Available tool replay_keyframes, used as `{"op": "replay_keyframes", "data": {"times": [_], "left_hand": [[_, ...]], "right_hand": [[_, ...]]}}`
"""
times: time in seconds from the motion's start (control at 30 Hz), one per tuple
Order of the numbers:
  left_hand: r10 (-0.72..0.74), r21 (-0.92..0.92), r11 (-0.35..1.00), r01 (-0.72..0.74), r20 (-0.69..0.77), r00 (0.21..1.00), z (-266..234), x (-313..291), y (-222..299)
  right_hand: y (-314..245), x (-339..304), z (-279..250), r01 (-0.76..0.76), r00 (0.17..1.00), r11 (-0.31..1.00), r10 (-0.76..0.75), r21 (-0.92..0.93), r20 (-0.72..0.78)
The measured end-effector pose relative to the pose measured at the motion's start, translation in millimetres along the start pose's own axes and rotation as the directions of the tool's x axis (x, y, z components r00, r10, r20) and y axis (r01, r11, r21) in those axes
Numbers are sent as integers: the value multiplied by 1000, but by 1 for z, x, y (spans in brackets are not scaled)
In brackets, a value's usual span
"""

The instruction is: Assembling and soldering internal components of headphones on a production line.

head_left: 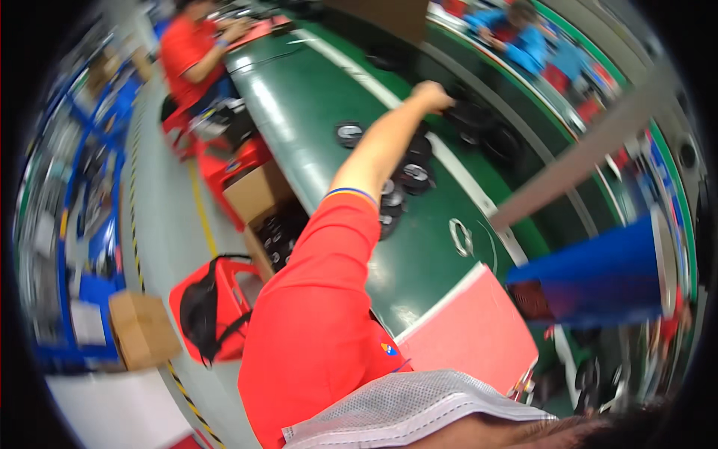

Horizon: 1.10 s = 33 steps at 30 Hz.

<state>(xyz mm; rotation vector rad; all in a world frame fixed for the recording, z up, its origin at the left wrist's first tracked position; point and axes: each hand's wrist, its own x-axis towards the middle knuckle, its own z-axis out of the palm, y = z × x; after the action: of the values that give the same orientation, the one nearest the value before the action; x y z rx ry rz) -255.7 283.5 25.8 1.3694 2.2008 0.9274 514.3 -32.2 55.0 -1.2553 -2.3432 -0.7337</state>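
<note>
My left arm, in a red short sleeve, stretches across the green worktable. Its hand (432, 97) is over the far side, right beside a pile of dark round pieces (475, 120) on the belt. The fingers are blurred and partly hidden, so I cannot make out whether they grip one. Under and beside my forearm lie several black round pieces with light markings (416, 176). Another black round piece (348, 134) sits apart, to the left of the forearm. My right hand is out of view.
A cardboard box (258, 187) of black pieces stands beside the table, near red stools and a black bag (206, 310). A white loop (461, 237) and a pink sheet (471, 329) lie on the table. A blue panel (598, 273) and grey post stand right. Co-workers sit farther off.
</note>
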Motion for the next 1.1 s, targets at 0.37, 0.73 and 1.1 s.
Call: {"op": "replay_keyframes", "data": {"times": [0.37, 0.73, 1.1], "left_hand": [[-95, -193, 977, 92, -8, 995, 16, 54, -33], [518, 525, 668, -528, 181, 836, 68, 6, -6], [801, -295, 598, -745, 251, 543, 21, -187, 50]], "right_hand": [[-169, -7, -71, -690, 706, 597, 681, 410, 195], [-232, 26, -66, -561, 794, 673, 601, 482, 85], [-312, 64, -38, -439, 668, 183, 721, 880, 183]]}}
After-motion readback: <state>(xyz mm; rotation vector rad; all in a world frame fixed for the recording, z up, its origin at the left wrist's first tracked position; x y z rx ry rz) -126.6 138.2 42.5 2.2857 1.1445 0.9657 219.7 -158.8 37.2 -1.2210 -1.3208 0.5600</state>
